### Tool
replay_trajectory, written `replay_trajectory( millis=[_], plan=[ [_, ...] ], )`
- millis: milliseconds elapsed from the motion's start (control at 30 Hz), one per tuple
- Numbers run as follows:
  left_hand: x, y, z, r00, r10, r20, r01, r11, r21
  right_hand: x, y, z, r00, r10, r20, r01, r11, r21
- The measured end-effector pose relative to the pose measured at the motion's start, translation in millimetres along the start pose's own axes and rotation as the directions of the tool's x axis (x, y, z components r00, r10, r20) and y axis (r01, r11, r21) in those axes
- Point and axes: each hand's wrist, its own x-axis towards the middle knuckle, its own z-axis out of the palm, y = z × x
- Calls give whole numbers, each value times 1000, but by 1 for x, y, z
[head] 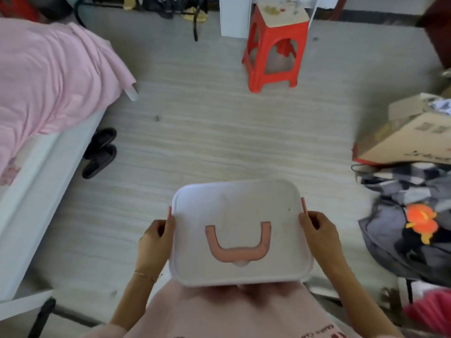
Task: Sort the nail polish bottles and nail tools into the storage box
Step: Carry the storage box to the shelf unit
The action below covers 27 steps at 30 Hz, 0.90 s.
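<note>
One white lidded plastic storage box (pixel 240 215), one red plastic stool (pixel 273 48), two black slippers (pixel 100 153), one brown cardboard box (pixel 405 137).

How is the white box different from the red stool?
The white box is held up between the left hand and right hand; the red stool stands on the floor. The box is shut with a lid and has a pink handle; the stool has open legs.

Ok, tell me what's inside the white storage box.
Cannot be seen: the white lid with its pink handle covers the storage box, held by the left hand and right hand.
</note>
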Motion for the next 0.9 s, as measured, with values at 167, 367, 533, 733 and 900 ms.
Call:
replay_trajectory(
  millis=[167, 367, 533, 733, 900],
  plan=[
    [38, 29, -3, 997, -69, -33, 67, 995, -74, 65, -60, 7, 997, -30, 70, 33, 999, -39],
    [109, 54, -4, 988, -156, -16, 153, 981, -120, 125, -108, 37, 995, 25, 94, -22, 999, -27],
    [206, 100, -7, 994, -101, 40, 105, 986, -130, 192, -161, 63, 999, 46, -5, -46, 999, -7],
    [340, 168, -31, 997, -19, 75, 24, 997, -73, 269, -248, 93, 999, 37, -39, -36, 999, 16],
    [428, 208, -39, 996, -33, 87, 38, 998, -52, 317, -297, 117, 997, 70, -15, -69, 997, 37]
  ],
)
